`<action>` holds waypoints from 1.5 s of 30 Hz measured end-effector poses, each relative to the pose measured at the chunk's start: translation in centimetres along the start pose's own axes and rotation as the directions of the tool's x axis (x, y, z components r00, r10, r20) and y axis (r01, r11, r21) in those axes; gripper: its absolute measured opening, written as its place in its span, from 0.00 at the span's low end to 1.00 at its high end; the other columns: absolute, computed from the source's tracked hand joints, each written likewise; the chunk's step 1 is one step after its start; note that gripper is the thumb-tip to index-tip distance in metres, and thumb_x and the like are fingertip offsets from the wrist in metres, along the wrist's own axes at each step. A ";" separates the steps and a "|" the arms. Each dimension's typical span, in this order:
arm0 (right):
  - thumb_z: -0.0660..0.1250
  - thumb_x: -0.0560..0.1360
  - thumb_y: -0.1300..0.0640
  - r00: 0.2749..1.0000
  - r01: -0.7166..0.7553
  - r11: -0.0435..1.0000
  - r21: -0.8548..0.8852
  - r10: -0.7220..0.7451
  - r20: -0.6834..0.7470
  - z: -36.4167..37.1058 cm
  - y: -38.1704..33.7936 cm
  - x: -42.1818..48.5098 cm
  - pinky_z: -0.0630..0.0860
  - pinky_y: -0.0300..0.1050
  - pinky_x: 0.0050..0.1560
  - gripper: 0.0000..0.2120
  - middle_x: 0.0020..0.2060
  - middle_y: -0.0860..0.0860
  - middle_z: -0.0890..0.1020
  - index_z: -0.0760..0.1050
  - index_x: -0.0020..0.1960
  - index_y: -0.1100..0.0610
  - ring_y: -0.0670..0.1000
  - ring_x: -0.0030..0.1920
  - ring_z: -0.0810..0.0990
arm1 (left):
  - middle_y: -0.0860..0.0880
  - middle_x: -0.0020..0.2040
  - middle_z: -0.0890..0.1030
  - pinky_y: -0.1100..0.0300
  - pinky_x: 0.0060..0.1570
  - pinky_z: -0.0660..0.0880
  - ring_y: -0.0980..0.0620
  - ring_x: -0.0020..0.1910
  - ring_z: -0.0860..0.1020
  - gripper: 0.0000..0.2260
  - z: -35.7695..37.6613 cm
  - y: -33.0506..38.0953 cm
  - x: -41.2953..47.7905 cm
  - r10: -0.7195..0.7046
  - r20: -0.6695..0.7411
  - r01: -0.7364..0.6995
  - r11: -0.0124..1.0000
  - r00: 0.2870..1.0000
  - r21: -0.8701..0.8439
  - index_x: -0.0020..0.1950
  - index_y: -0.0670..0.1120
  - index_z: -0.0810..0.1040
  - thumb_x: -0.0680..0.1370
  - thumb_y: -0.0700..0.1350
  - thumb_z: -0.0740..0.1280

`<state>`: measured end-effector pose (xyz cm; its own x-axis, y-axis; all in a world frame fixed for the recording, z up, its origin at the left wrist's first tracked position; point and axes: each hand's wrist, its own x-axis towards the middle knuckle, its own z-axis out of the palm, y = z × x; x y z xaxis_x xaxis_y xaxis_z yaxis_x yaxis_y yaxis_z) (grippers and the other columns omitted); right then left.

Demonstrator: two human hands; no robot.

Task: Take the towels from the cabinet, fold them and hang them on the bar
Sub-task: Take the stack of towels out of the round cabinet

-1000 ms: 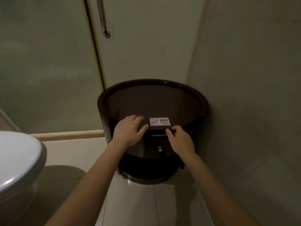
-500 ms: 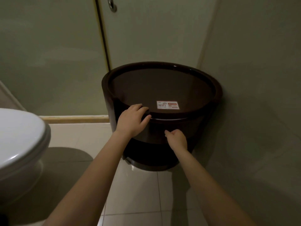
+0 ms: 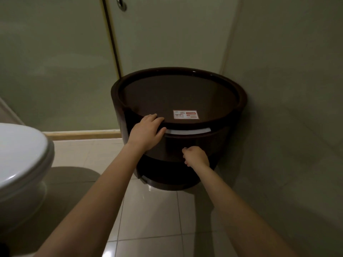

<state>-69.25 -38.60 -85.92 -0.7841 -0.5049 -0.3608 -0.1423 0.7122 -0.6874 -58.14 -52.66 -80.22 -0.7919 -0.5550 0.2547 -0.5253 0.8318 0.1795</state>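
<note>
A round dark-brown cabinet (image 3: 178, 93) stands in the corner, with a white WiFi sticker (image 3: 186, 114) on its top. Its curved drawer front (image 3: 193, 143) is pulled out a crack, and a white strip (image 3: 187, 131) shows in the gap; whether that is a towel I cannot tell. My left hand (image 3: 146, 131) rests flat on the cabinet's front rim. My right hand (image 3: 194, 157) pinches the small knob on the drawer front. No towel bar is in view.
A white toilet (image 3: 20, 160) is close on the left. A glass shower door (image 3: 55, 62) with a metal handle (image 3: 121, 3) stands behind the cabinet. The wall (image 3: 287, 108) runs along the right. Pale floor tiles (image 3: 148, 210) lie below my arms.
My right hand dropped from the rim to the drawer knob and pinched it. The drawer has come out slightly, showing a white strip. My left hand stayed on the rim.
</note>
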 end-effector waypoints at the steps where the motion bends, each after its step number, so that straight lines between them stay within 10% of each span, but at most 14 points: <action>1: 0.57 0.79 0.46 1.000 0.003 1.000 -0.008 -0.003 0.013 -0.1 0.2 -0.3 0.79 0.50 0.50 0.17 0.42 0.53 0.82 0.78 0.43 0.55 0.53 0.43 0.81 | 0.47 0.73 0.66 0.50 0.64 0.69 0.48 0.73 0.62 0.22 0.0 0.0 0.0 0.000 -0.004 0.000 1.000 1.000 0.007 0.72 0.50 0.66 0.80 0.56 0.57; 30: 0.62 0.77 0.47 0.969 0.182 0.927 -0.327 -0.113 0.220 -2.9 5.5 -10.1 0.78 0.47 0.43 0.16 0.40 0.55 0.84 0.79 0.43 0.58 0.53 0.40 0.82 | 0.46 0.76 0.61 0.48 0.69 0.64 0.48 0.76 0.56 0.25 0.3 1.1 -1.5 -0.055 0.032 0.056 0.998 0.998 -0.017 0.75 0.49 0.61 0.80 0.55 0.57; 37: 0.63 0.77 0.45 0.914 0.190 0.920 -0.344 -0.037 0.404 -9.4 -0.7 -9.6 0.78 0.45 0.48 0.16 0.37 0.53 0.83 0.79 0.45 0.58 0.50 0.36 0.81 | 0.45 0.57 0.78 0.54 0.52 0.74 0.47 0.55 0.77 0.16 -0.6 2.6 -2.9 -0.211 -0.220 0.132 0.936 0.952 -0.327 0.62 0.44 0.76 0.77 0.48 0.64; 41: 0.69 0.75 0.48 0.985 0.071 0.995 -0.064 -0.060 0.159 -12.7 -4.0 -5.0 0.76 0.50 0.52 0.19 0.44 0.57 0.82 0.77 0.57 0.62 0.53 0.43 0.80 | 0.46 0.44 0.79 0.57 0.38 0.70 0.48 0.42 0.77 0.12 -1.1 3.5 -2.3 -0.407 0.083 0.404 0.819 0.909 -0.409 0.53 0.44 0.75 0.76 0.50 0.65; 45: 0.74 0.70 0.51 0.989 -0.060 0.998 -0.033 0.064 0.133 -12.3 -3.1 -2.0 0.69 0.55 0.63 0.41 0.71 0.60 0.65 0.58 0.75 0.61 0.62 0.68 0.68 | 0.42 0.62 0.75 0.54 0.53 0.73 0.43 0.58 0.75 0.26 0.1 3.8 -1.7 -0.436 0.445 0.617 0.635 0.783 -0.465 0.66 0.40 0.70 0.73 0.53 0.68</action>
<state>-74.66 -33.76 -75.32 -0.7040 -0.5188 -0.4851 -0.1143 0.7568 -0.6435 -58.84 -48.54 -80.05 -0.5295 -0.7930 -0.3014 -0.6774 0.1813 0.7129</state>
